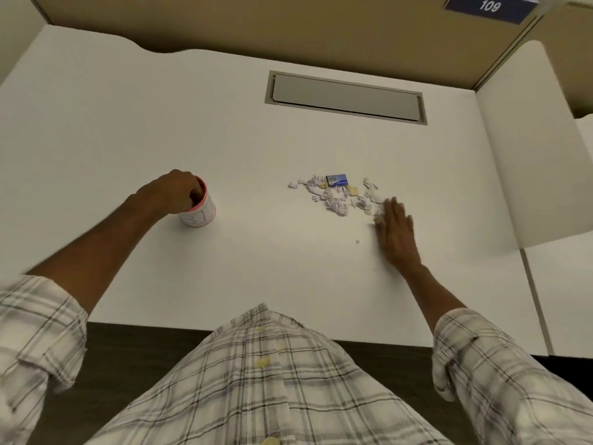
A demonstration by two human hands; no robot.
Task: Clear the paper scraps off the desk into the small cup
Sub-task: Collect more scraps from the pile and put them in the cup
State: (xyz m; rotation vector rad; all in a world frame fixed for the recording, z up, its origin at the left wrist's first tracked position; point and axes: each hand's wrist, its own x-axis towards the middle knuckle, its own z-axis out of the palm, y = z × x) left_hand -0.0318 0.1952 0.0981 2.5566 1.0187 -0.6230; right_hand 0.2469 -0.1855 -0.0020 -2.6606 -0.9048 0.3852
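A small white cup [200, 215] with a pink rim and pink drawings stands on the white desk [128, 139], left of centre. My left hand [175, 191] grips its rim from above, fingers curled over the edge. A loose pile of crumpled white and cream paper scraps [337, 195] lies right of centre, with a small blue card [337, 180] at its far side. My right hand [396, 228] lies flat and open on the desk, fingertips touching the pile's right edge.
A grey rectangular cable hatch [345, 97] is set into the desk beyond the scraps. Beige partition walls [256, 24] close the back, a white panel [529, 139] the right side. A tiny dark speck [357, 241] lies beside my right hand.
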